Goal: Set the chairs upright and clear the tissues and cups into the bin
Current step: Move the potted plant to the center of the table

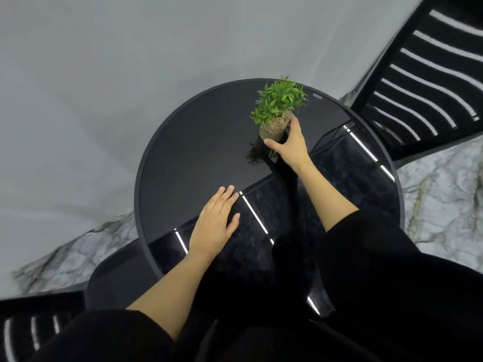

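A round black glossy table (pixel 183 142) fills the middle of the view. On its far right part a small green plant in a clear pot of pebbles (pixel 275 118) leans to the left, and my right hand (pixel 288 142) is closed around the pot. My left hand (pixel 214 226) lies flat on the tabletop near the front, fingers together, holding nothing. No tissues, cups or bin are in sight. A dark seat-like shape (pixel 115 280) shows under the table's near left edge.
A pale wall (pixel 104 74) stands right behind the table. A black slatted panel (pixel 423 82) rises at the upper right. Marble-patterned floor (pixel 444 205) shows to the right and at the lower left. Another black slatted surface (pixel 31 330) sits at the bottom left.
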Available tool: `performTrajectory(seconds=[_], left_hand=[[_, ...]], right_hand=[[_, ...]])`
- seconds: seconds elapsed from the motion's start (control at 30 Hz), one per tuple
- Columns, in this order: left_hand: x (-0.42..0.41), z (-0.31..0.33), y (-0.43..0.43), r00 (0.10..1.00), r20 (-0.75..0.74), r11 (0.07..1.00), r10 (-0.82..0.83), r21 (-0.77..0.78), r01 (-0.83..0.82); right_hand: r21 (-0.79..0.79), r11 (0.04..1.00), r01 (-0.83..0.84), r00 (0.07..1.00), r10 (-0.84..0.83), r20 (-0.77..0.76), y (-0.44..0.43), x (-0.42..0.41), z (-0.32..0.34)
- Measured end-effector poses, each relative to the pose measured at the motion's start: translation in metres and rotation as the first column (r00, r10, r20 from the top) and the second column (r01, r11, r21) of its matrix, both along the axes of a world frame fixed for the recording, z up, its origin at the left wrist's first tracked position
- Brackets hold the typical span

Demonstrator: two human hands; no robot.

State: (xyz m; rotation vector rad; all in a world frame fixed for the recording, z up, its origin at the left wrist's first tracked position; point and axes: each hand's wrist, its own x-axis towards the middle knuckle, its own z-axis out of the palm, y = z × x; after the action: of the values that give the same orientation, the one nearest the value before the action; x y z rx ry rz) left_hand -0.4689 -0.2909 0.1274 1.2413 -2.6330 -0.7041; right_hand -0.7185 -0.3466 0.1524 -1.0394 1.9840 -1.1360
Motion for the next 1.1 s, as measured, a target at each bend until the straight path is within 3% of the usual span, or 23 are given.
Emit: performTrajectory(seconds=[0.3,0.67,0.87,1.0,1.1], left_hand=[[0.003,-0.002,-0.005,1.0,-0.012,1.0,-0.001,0.011,0.001],[0.003,-0.001,-0.003,1.0,-0.016,1.0,0.0,-0.017,0.0],[0.002,0.0,-0.003,1.0,-0.023,1.0,0.008,0.025,-0.007],[0.001,0.0,-0.005,1.0,-0.026,0.999,0.017,0.044,-0.016],[0.003,0.001,-0.001,1.0,-0.012,0.999,0.006,0.043,-0.006]], right_hand=[[-0.038,0.994,0.103,0.994,-0.102,0.028,0.0,0.008,0.007],[-0.045,0.997,0.067,0.995,-0.064,0.075,0.104,0.036,0.011],[-0.005,0.997,0.077,0.993,-0.076,0.095,0.111,0.04,0.007],[0.018,0.997,0.071,0.994,-0.073,0.081,0.129,0.04,0.019],[-0.077,0.987,0.14,0.99,-0.14,0.005,0.154,0.037,0.056]])
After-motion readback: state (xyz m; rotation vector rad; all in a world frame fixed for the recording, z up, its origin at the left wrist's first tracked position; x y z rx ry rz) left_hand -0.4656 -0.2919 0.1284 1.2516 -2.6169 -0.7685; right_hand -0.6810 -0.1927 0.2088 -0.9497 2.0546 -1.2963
